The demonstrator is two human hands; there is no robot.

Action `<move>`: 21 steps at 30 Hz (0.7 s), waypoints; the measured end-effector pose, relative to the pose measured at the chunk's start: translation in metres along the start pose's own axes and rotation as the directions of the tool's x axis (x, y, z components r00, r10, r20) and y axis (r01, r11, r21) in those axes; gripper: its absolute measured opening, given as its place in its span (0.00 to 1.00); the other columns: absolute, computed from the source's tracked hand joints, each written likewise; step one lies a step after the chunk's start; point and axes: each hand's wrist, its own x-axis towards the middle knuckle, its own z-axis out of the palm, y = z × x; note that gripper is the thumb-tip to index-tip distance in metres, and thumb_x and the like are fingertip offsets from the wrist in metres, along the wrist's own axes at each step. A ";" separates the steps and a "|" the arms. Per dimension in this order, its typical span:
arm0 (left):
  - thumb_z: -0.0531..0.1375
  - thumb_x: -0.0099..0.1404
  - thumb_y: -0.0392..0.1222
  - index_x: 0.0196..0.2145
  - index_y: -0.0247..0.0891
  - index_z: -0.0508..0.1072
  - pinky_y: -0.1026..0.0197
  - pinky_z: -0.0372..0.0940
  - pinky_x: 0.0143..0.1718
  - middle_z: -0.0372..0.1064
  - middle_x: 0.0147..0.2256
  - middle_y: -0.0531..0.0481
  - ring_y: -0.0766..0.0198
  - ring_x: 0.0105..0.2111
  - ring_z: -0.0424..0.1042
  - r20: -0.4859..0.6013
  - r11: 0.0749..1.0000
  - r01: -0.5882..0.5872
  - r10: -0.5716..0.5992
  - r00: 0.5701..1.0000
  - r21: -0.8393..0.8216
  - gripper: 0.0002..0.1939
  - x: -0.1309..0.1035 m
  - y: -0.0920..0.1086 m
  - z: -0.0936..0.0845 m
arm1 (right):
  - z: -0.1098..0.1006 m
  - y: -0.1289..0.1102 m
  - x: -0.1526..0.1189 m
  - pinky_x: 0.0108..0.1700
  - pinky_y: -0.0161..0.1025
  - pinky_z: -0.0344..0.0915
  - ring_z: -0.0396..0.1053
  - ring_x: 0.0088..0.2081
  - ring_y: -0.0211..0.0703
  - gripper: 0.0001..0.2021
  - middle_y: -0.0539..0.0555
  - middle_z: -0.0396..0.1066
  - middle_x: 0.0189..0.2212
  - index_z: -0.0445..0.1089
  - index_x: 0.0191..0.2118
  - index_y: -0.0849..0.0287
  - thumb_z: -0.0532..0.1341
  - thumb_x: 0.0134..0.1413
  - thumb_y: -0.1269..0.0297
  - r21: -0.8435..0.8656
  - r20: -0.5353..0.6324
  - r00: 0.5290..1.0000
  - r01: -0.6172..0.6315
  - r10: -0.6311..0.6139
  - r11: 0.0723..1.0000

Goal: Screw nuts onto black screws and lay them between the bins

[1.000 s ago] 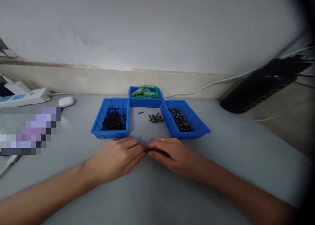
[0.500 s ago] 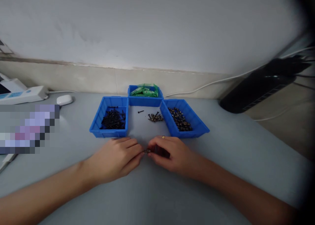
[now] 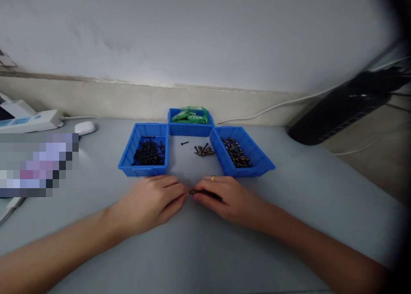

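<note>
My left hand (image 3: pixel 156 203) and my right hand (image 3: pixel 228 196) meet low over the table, fingertips almost touching. Between them shows a small dark screw (image 3: pixel 191 192), pinched by the left thumb and fingers. On its right end, the right thumb and index finger close around what looks like a small metal nut, mostly covered by the fingertips. Just beyond the hands lies a small pile of screws with metal pieces on them (image 3: pixel 204 150). One loose black screw (image 3: pixel 185 143) rests to the left of that pile.
A blue bin (image 3: pixel 143 170) of black screws stands left, another blue bin (image 3: pixel 257 150) of small shiny metal nuts right. Behind them, a third bin (image 3: pixel 191 130) holds green packets (image 3: pixel 192 115). A white earphone case (image 3: pixel 84 127), a power strip (image 3: pixel 41 120) and a black object (image 3: pixel 340 107) flank them.
My right thumb and index finger have drawn closer together, narrowing the gap inside that hand. Both hands stay at the same spot; the view has shifted slightly.
</note>
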 end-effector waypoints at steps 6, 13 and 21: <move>0.48 0.69 0.39 0.30 0.36 0.69 0.64 0.58 0.27 0.63 0.26 0.52 0.66 0.25 0.65 0.010 0.999 0.012 -0.011 1.000 -0.045 0.13 0.002 0.002 -0.002 | 0.002 -0.002 -0.002 0.32 0.33 0.59 0.65 0.30 0.36 0.03 0.49 0.69 0.28 0.67 0.35 0.59 0.58 0.56 0.67 -0.011 -0.063 0.996 -0.057 0.056 0.998; 0.48 0.70 0.39 0.32 0.36 0.70 0.63 0.58 0.27 0.64 0.27 0.52 0.66 0.26 0.65 -0.010 0.998 0.013 -0.014 1.000 -0.069 0.13 0.000 0.000 0.002 | 0.000 0.000 -0.001 0.32 0.33 0.59 0.66 0.30 0.37 0.05 0.49 0.69 0.29 0.68 0.35 0.58 0.57 0.58 0.64 0.010 -0.022 0.997 -0.071 0.072 0.997; 0.49 0.69 0.38 0.34 0.36 0.70 0.63 0.60 0.29 0.64 0.28 0.51 0.65 0.28 0.66 -0.009 0.995 0.022 -0.023 1.000 -0.102 0.11 0.000 -0.001 0.004 | 0.001 0.000 0.000 0.36 0.35 0.60 0.67 0.34 0.39 0.07 0.52 0.70 0.32 0.68 0.38 0.60 0.54 0.61 0.66 -0.004 0.000 0.999 -0.037 0.037 0.999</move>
